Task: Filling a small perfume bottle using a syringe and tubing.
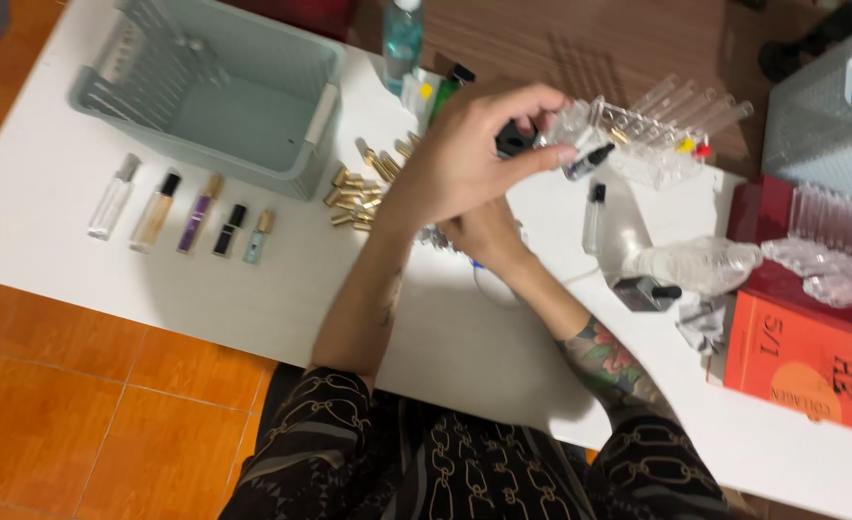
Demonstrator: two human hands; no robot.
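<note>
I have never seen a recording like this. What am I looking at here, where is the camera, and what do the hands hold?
There is no machine here: a person works with two bare hands. The single picture comes from a camera worn on the person's head, looking down at a white table.

The left hand is raised and pinches a small clear vial with a black cap at its fingertips. The right hand sits lower, mostly hidden under the left one, so I cannot tell what it holds.

On the table lie a pale green basket, a row of five small spray bottles, a heap of gold caps, a clear tray of empty vials, a lying clear bottle and an orange box.
</note>
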